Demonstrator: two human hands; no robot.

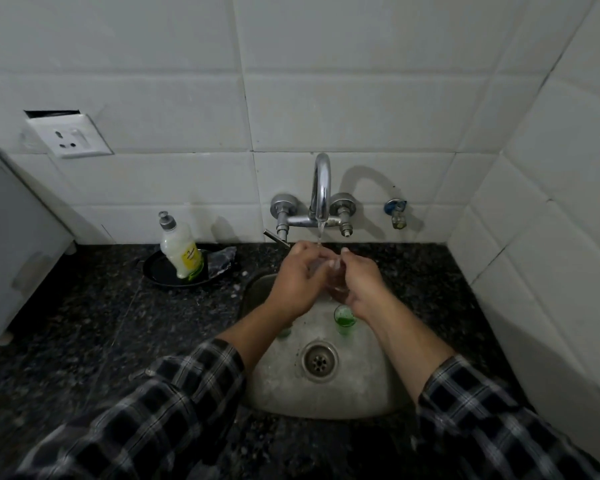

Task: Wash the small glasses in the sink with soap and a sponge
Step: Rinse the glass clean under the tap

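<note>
Fingers (305, 250) of L hand (297, 277) curl round a small clear glass (334, 276) from its left. R hand (361, 284) fingers (347, 259) curl round it from the right, thumb up near the rim. Motion blur, so can't tell if the grip is on rim or wall. The glass sits between both hands, over the back of the sink (361, 393), directly under the water stream (320, 233).

L→R:
- White box (11, 237) at far left on worktop (101, 323), against the wall.
- Wall socket (70, 136) above it, plate crooked w/ a dark gap along its top.
- Soap bottle (181, 249) (pale liquid, yellow label, grey cap) stands in black dish (155, 271) near the wall.
- Crumpled grey wad (222, 259) on the dish's right edge, just beside the bottle. Sponge or not, can't tell.
- L forearm, checked sleeve (174, 393), crosses the sink's left rim and part-hides a green glass (284, 332) on the sink floor.
- Tap (321, 181) is wall-mounted and running.
- 2nd green glass (344, 318) stands upright on the sink floor, just below R hand, up-right of drain (319, 362).
- Small valve (397, 211) on the wall, right of the tap.
</note>
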